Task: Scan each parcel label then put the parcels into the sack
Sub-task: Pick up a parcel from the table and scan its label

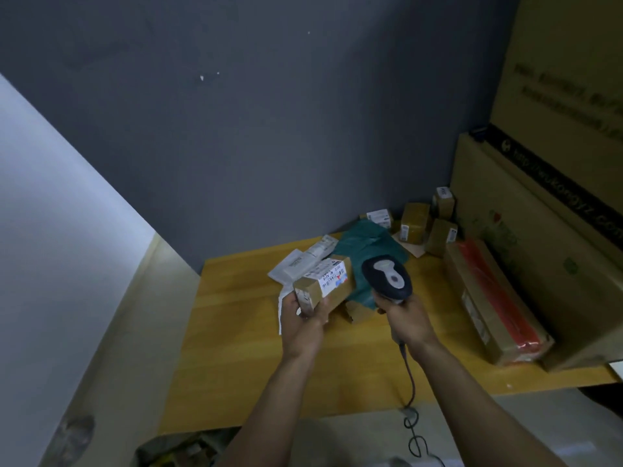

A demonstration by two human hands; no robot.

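Note:
My left hand (pixel 305 318) grips a small brown cardboard parcel (pixel 325 284) by its near end, held above the wooden table (pixel 236 348) with its white label facing up. My right hand (pixel 406 320) holds the handle of a dark handheld scanner (pixel 387 276), whose head sits just right of the parcel. A cable runs from the scanner down over the table's front edge. A green sack (pixel 367 247) lies flat on the table behind both hands. Several more small brown parcels (pixel 416 222) stand at the back near the wall.
White padded envelopes (pixel 303 262) lie left of the sack. A long box with a red strip (pixel 495 301) lies on the right side of the table. Large cardboard cartons (pixel 556 197) are stacked on the right. A grey wall rises behind the table.

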